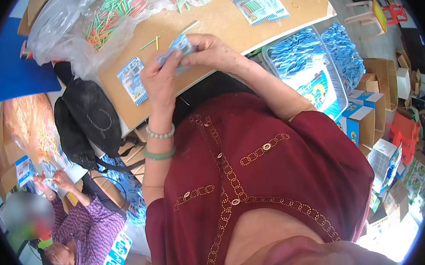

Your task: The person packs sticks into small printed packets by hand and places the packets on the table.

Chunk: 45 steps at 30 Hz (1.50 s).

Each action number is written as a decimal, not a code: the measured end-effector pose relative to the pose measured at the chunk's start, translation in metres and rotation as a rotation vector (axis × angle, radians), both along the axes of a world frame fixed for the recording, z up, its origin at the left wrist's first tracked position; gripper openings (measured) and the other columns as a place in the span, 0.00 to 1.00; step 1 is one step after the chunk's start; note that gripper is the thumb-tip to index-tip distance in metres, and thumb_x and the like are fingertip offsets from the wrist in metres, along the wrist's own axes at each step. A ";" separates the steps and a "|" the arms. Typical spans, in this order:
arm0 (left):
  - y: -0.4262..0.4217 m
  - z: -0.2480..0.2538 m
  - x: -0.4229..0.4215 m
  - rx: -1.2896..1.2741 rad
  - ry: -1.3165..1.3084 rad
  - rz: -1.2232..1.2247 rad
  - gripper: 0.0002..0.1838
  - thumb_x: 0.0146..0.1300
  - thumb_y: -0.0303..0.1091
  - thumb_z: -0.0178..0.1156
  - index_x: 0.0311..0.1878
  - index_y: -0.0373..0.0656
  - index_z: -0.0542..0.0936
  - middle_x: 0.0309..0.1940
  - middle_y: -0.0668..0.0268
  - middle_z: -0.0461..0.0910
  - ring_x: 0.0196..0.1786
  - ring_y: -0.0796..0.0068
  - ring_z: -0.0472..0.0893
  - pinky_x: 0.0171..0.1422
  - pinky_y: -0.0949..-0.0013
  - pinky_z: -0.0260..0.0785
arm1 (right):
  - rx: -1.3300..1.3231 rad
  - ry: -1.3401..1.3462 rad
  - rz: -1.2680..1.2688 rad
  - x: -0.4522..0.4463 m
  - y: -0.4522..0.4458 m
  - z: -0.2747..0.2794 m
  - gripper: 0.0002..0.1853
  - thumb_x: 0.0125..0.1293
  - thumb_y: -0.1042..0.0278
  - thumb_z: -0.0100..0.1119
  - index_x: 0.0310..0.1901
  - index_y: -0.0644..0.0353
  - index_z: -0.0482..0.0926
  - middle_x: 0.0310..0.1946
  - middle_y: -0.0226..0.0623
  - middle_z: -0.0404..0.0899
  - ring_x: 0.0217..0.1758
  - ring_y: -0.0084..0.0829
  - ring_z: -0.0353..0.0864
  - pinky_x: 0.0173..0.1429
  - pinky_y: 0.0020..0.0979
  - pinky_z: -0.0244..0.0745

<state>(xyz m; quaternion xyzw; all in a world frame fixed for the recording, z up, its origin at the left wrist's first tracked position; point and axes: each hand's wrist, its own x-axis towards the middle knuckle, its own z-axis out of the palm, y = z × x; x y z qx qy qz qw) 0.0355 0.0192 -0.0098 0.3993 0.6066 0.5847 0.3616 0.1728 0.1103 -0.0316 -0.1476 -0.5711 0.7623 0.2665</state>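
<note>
My left hand (158, 82), with a bead bracelet and a green bangle at the wrist, pinches a small blue-and-white printed packet (181, 44). My right hand (212, 53) grips the same packet from the other side, above the table's near edge. Fingers cover much of the packet, so its opening cannot be made out. Beside my left hand a similar flat packet (132, 81) lies on the tabletop. Beyond my hands are a few loose thin sticks (150, 43), green and yellow. Further back, a clear plastic bag (63, 39) spills a heap of coloured sticks (115, 13).
Flat packets (258, 3) lie overlapped at the table's right. A clear plastic bin (342, 91) with blue packets stands below that side, near cardboard boxes (361, 117). At left, a black bag (85, 116) hangs close to the table. A co-worker in a purple top (88, 230) handles something there.
</note>
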 end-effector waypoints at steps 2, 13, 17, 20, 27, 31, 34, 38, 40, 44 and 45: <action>-0.001 0.011 0.016 0.026 -0.099 0.003 0.07 0.59 0.25 0.62 0.40 0.35 0.81 0.31 0.70 0.78 0.33 0.84 0.75 0.40 0.79 0.67 | -0.069 -0.028 -0.115 0.010 0.001 0.006 0.12 0.58 0.75 0.61 0.44 0.62 0.79 0.38 0.27 0.80 0.41 0.16 0.75 0.49 0.23 0.71; -0.016 -0.005 -0.009 -0.088 0.272 0.102 0.08 0.57 0.29 0.61 0.39 0.38 0.82 0.33 0.64 0.79 0.33 0.76 0.78 0.40 0.73 0.69 | 1.592 -1.001 -1.193 0.075 0.069 0.018 0.13 0.54 0.70 0.60 0.43 0.58 0.79 0.39 0.38 0.79 0.44 0.37 0.77 0.50 0.34 0.71; -0.020 0.005 -0.021 -0.198 0.711 0.183 0.08 0.53 0.29 0.62 0.37 0.39 0.82 0.33 0.59 0.77 0.37 0.63 0.78 0.44 0.65 0.70 | 1.417 -0.724 -0.476 0.019 0.060 0.001 0.12 0.55 0.69 0.58 0.42 0.58 0.78 0.44 0.40 0.76 0.50 0.43 0.73 0.54 0.39 0.68; -0.017 0.005 -0.037 -0.031 1.014 0.216 0.08 0.51 0.30 0.62 0.33 0.37 0.82 0.31 0.56 0.76 0.41 0.55 0.76 0.46 0.60 0.69 | 1.439 -0.959 -0.350 -0.010 0.058 0.009 0.10 0.55 0.70 0.58 0.40 0.58 0.77 0.44 0.40 0.74 0.50 0.42 0.72 0.55 0.39 0.68; -0.026 0.004 -0.057 -0.134 0.794 0.230 0.09 0.51 0.31 0.62 0.36 0.38 0.82 0.34 0.57 0.77 0.41 0.56 0.77 0.47 0.59 0.69 | 1.645 -0.334 -0.112 -0.061 0.040 0.022 0.07 0.53 0.72 0.57 0.36 0.59 0.77 0.41 0.40 0.74 0.47 0.43 0.73 0.52 0.41 0.69; -0.048 0.006 -0.064 -0.223 0.764 0.318 0.11 0.53 0.33 0.63 0.38 0.39 0.81 0.36 0.57 0.78 0.41 0.55 0.77 0.47 0.58 0.69 | 1.577 -0.671 0.146 -0.078 0.044 0.030 0.06 0.52 0.73 0.56 0.34 0.59 0.76 0.38 0.40 0.76 0.46 0.43 0.75 0.52 0.42 0.68; -0.061 0.006 -0.072 -0.305 0.856 0.415 0.13 0.53 0.37 0.64 0.38 0.39 0.80 0.37 0.57 0.77 0.40 0.55 0.77 0.46 0.57 0.69 | 1.613 -0.803 0.267 -0.087 0.042 0.025 0.06 0.52 0.73 0.55 0.33 0.60 0.76 0.34 0.40 0.77 0.44 0.42 0.76 0.50 0.42 0.69; -0.060 0.006 -0.082 -0.527 0.969 0.432 0.16 0.52 0.42 0.66 0.33 0.38 0.78 0.36 0.56 0.76 0.40 0.54 0.77 0.45 0.56 0.69 | 1.742 -0.693 0.189 -0.077 0.034 0.017 0.05 0.51 0.73 0.54 0.31 0.60 0.75 0.30 0.42 0.77 0.39 0.42 0.77 0.45 0.42 0.69; -0.057 0.007 -0.082 -0.611 0.976 0.397 0.17 0.52 0.44 0.66 0.32 0.38 0.77 0.36 0.56 0.75 0.40 0.54 0.77 0.44 0.56 0.69 | 1.794 -0.603 0.129 -0.077 0.030 0.019 0.04 0.51 0.73 0.53 0.30 0.60 0.75 0.29 0.43 0.77 0.37 0.41 0.78 0.44 0.42 0.69; -0.057 0.009 -0.080 -0.562 0.962 0.388 0.19 0.47 0.44 0.69 0.26 0.39 0.74 0.33 0.56 0.74 0.39 0.53 0.77 0.43 0.54 0.68 | 1.808 -0.748 0.273 -0.080 0.024 0.021 0.04 0.53 0.70 0.53 0.30 0.59 0.74 0.26 0.42 0.77 0.30 0.41 0.78 0.39 0.41 0.69; -0.057 0.008 -0.082 -0.557 0.952 0.394 0.18 0.46 0.44 0.70 0.26 0.40 0.74 0.33 0.57 0.74 0.39 0.54 0.76 0.43 0.54 0.67 | 1.768 -0.726 0.250 -0.077 0.025 0.018 0.05 0.53 0.70 0.52 0.31 0.60 0.73 0.26 0.42 0.77 0.30 0.42 0.79 0.38 0.42 0.70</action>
